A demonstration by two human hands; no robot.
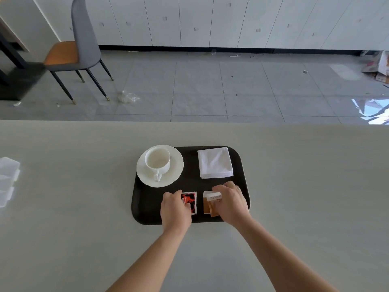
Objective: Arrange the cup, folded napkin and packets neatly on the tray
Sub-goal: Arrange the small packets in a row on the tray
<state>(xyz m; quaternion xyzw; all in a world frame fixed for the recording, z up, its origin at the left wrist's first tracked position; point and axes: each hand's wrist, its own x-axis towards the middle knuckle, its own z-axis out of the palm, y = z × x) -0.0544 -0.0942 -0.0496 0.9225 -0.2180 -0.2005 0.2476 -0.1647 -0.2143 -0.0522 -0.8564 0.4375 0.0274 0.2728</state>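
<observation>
A black tray (189, 186) lies on the pale table. In its far left corner a white cup (157, 160) stands on a white saucer (174, 173), handle towards me. A folded white napkin (215, 162) lies in the far right corner. On the near part of the tray, my left hand (174, 209) grips a red and black packet (190, 201) at its left edge. Beside it my right hand (230, 204) holds a brown and white packet (210, 204), fingers over its top and right side. Both packets rest flat on the tray.
A clear plastic box (8, 180) sits at the table's left edge. Beyond the table's far edge (189, 122) lies grey tiled floor with a grey and orange chair (80, 49) at the far left and cardboard boxes (379, 66) far right.
</observation>
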